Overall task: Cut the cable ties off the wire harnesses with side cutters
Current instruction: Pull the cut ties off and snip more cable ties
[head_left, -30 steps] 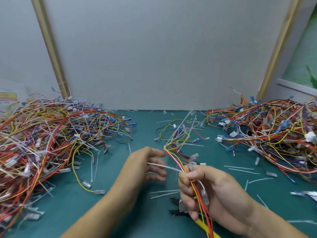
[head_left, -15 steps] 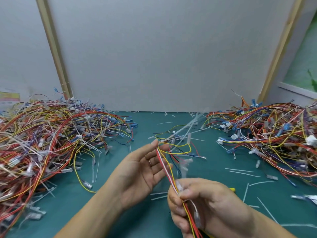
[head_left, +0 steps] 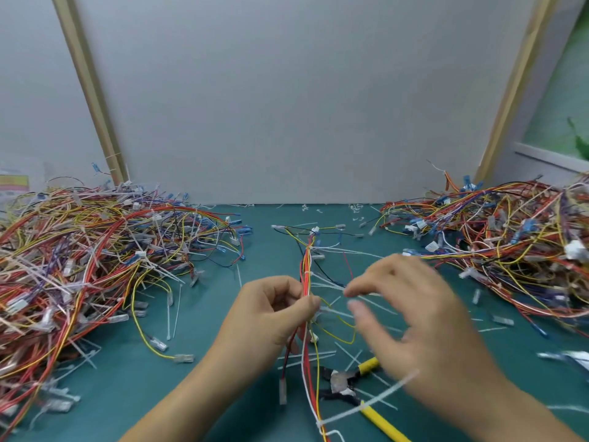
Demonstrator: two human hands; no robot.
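My left hand [head_left: 271,309] pinches a wire harness [head_left: 306,269] of red, yellow and white wires between thumb and fingers at the centre of the green mat. The harness runs from the far middle of the mat down past my wrists, with a white cable tie [head_left: 366,405] still around it near the bottom edge. My right hand [head_left: 411,317] hovers just right of the harness, blurred, thumb and forefinger apart and holding nothing. The side cutters [head_left: 342,386] with yellow handles lie on the mat below my right hand, jaws pointing left.
A large pile of harnesses [head_left: 79,266] fills the left of the green mat [head_left: 197,371], and another pile [head_left: 503,247] fills the right. Cut white tie pieces [head_left: 172,314] lie scattered between them. A grey wall panel [head_left: 287,106] stands behind.
My right hand let go of the harness and moved up and right, open. My left hand closed from an open palm onto the wires. The cutters are uncovered again.
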